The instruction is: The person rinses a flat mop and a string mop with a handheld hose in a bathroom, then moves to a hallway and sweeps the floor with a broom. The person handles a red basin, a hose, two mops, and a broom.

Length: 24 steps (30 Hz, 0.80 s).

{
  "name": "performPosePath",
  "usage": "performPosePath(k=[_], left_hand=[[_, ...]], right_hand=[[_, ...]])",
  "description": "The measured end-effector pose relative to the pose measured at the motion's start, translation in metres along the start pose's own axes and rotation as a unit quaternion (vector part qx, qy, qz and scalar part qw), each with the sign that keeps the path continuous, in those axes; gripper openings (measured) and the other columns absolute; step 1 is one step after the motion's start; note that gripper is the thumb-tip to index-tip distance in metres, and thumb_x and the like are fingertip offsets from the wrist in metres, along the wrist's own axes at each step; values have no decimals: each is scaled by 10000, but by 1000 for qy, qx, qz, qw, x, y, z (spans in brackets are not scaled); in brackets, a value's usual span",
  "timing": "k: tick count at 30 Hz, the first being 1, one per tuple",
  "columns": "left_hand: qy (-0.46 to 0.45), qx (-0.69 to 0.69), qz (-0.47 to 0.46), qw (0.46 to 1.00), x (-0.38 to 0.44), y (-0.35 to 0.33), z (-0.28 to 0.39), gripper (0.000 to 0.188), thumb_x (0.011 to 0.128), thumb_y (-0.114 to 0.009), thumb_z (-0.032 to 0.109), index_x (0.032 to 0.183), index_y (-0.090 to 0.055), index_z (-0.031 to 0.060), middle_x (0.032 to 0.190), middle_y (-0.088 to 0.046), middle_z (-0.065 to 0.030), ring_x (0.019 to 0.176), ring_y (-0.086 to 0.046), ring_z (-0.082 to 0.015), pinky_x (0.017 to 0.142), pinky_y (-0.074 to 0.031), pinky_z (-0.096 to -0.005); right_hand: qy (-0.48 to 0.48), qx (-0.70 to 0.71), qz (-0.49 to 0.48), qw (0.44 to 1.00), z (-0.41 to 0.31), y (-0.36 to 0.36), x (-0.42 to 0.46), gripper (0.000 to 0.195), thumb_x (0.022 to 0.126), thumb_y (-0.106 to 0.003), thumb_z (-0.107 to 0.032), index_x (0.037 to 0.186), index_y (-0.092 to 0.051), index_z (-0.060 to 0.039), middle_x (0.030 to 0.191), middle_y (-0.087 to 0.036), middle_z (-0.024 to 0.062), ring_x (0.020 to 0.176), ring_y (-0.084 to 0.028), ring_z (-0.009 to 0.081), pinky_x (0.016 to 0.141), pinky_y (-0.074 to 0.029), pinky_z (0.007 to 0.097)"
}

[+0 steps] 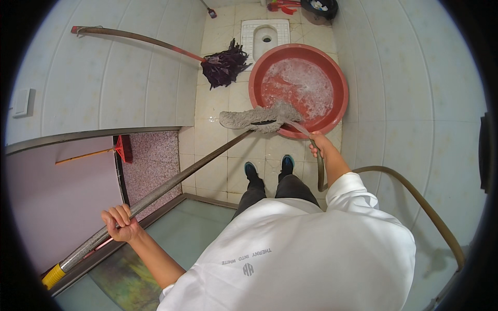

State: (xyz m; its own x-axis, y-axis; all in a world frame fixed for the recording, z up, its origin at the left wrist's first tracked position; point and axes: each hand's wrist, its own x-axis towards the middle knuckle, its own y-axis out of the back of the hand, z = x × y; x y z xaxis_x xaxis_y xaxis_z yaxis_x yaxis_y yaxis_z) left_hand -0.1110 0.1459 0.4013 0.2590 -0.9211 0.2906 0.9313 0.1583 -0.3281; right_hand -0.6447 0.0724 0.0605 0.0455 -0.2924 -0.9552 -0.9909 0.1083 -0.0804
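My left hand (122, 224) is closed around the metal handle (183, 175) of a flat mop, which slants up to its grey shaggy head (245, 117). The right end of that head lies over the near rim of a large red plastic basin (255, 83). My right hand (321, 144) grips a brownish hose (320, 167) near its end. A stream of water (297, 126) runs from the hose onto the mop head. Foamy water (303, 77) covers part of the basin's bottom.
Behind the basin is a squat toilet (266, 33). A dark string mop (225, 64) leans against the left wall. A red broom (123, 149) stands by the doorway. A black-lined bin (319, 11) sits at the back right. The hose loops along the right wall (400, 97).
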Motion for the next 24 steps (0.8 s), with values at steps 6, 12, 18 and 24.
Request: performPosePath(k=[6, 12, 18, 24], left_hand=[[-1, 9, 0, 1000, 4, -10, 1, 191, 816, -496, 123, 691, -352, 128, 489, -368, 4, 402, -324, -93, 444, -253, -251], [-5, 13, -26, 1000, 9, -28, 1, 204, 795, -508, 111, 678, -341, 122, 486, -376, 2, 394, -316, -95, 442, -257, -257], [3, 13, -16, 1000, 5, -27, 5, 209, 788, -515, 109, 671, -342, 122, 486, -383, -3, 399, -327, -101, 448, -263, -261], [1, 7, -14, 1000, 5, -27, 3, 212, 779, -513, 100, 656, -342, 124, 474, -383, -9, 392, -335, -112, 446, -267, -272]], right_hand=[[-30, 35, 77, 996, -1, 15, 4, 100, 881, -436, -209, 968, -387, -212, 565, -435, 41, 345, -333, 114, 313, -286, 306], [-20, 20, 70, 997, -5, 28, 15, 80, 884, -441, -223, 945, -390, -209, 559, -428, 42, 349, -340, 112, 311, -290, 294], [2, -30, -16, 999, -49, -43, -19, 80, 872, -448, -224, 905, -377, -206, 567, -435, 47, 334, -322, 107, 302, -286, 291], [3, -106, -125, 986, -63, -100, -28, 133, 864, -469, -248, 977, -414, -204, 601, -431, 33, 355, -321, 105, 338, -283, 297]])
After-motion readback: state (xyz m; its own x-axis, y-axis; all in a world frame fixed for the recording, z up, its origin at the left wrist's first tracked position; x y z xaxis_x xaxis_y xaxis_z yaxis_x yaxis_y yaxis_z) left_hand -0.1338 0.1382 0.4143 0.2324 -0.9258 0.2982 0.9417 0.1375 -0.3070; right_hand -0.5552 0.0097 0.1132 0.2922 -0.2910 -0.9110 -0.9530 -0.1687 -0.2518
